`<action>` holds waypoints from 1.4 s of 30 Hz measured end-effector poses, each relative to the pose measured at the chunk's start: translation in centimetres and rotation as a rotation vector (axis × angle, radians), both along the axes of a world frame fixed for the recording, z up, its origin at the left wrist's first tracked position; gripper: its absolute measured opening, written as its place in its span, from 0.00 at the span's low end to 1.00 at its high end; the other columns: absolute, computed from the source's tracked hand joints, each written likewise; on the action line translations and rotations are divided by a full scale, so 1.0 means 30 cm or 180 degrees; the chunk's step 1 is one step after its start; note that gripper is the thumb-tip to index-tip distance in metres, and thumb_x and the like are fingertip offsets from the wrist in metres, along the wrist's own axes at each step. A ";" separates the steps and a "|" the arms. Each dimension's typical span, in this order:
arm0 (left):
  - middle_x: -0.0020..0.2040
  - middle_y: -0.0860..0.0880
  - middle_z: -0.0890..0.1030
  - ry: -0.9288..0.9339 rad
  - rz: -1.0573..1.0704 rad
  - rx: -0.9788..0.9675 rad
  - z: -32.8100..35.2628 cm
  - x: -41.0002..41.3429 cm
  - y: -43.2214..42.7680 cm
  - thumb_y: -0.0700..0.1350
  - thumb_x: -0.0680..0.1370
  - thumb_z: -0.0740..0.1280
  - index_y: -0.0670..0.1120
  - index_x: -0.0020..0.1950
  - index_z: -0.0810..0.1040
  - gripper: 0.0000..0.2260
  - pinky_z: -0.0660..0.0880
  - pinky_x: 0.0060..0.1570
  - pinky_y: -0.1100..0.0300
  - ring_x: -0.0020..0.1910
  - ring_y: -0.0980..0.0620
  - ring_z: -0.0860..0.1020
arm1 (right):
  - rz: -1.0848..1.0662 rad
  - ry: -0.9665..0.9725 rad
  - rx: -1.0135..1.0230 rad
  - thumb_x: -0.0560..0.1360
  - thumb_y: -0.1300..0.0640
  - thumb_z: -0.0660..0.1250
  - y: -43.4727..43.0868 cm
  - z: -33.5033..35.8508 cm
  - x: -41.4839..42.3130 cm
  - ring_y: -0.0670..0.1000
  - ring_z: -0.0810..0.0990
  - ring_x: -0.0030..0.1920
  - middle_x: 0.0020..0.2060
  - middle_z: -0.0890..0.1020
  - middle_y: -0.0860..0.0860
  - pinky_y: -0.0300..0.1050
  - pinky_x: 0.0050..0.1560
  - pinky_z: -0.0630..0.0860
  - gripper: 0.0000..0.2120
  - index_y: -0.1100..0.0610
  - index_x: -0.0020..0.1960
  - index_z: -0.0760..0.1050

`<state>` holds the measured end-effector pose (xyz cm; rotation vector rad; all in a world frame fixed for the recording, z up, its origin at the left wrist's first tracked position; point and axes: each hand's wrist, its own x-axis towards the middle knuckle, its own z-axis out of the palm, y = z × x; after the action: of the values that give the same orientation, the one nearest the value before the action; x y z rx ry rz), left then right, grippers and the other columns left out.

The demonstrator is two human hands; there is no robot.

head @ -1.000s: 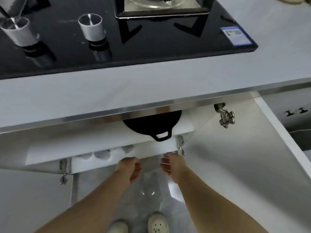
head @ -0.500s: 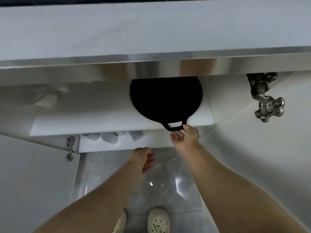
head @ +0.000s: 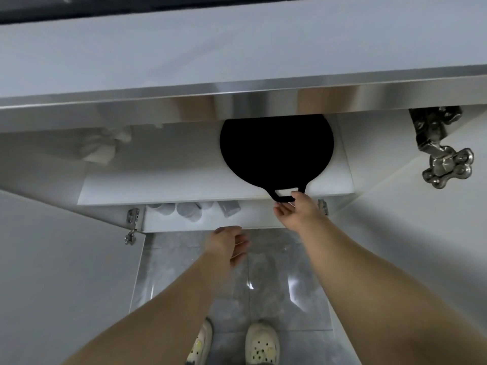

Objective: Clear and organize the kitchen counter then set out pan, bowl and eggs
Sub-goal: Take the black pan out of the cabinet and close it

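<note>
A flat black round pan [head: 276, 151] lies on the upper white shelf [head: 158, 180] of the open cabinet under the counter, its far edge hidden by the counter's metal trim. Its loop handle sticks out over the shelf's front edge. My right hand [head: 297, 214] pinches that handle, thumb on top and fingers beneath. My left hand [head: 224, 243] hangs lower, in front of the bottom shelf, with fingers loosely curled and nothing in it. No bowl or eggs are in view.
Several grey cups [head: 189, 210] lie on the lower shelf. A crumpled white bag [head: 102, 146] sits at the shelf's back left. Both cabinet doors [head: 66, 259] stand open; a metal knob [head: 445, 164] hangs on the right one. The white counter [head: 237, 48] overhangs above.
My view dropped from the stove to the cabinet. My right hand reached up to the pan's handle and its thumb now closes over it. My left hand stayed low.
</note>
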<state>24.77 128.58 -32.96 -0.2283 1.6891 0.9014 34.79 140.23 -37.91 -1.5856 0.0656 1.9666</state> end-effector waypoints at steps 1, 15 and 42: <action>0.37 0.47 0.77 0.0011 -0.0022 -0.0037 -0.005 -0.002 -0.001 0.40 0.80 0.60 0.45 0.43 0.73 0.07 0.72 0.38 0.60 0.35 0.52 0.75 | 0.0059 -0.0027 0.0012 0.81 0.61 0.55 0.002 -0.010 -0.003 0.57 0.72 0.65 0.66 0.72 0.61 0.48 0.58 0.71 0.12 0.63 0.63 0.69; 0.39 0.49 0.77 0.0011 -0.0230 -0.0123 -0.036 -0.033 0.001 0.42 0.81 0.59 0.46 0.44 0.73 0.07 0.70 0.41 0.61 0.37 0.53 0.76 | -0.0157 -0.0056 0.0204 0.79 0.52 0.61 -0.003 0.011 -0.040 0.49 0.78 0.44 0.43 0.76 0.51 0.42 0.56 0.72 0.09 0.57 0.48 0.73; 0.66 0.37 0.73 -0.0362 0.0910 0.0544 0.670 -0.261 -0.646 0.36 0.82 0.55 0.37 0.70 0.64 0.16 0.67 0.64 0.46 0.66 0.41 0.72 | 0.1266 -0.0013 0.0448 0.80 0.64 0.58 -0.797 0.814 0.097 0.46 0.69 0.12 0.20 0.76 0.55 0.44 0.23 0.78 0.06 0.65 0.46 0.70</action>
<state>16.93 109.20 -12.87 -0.4046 1.4872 1.2158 37.71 116.33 -13.50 -1.6012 -0.4109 2.2063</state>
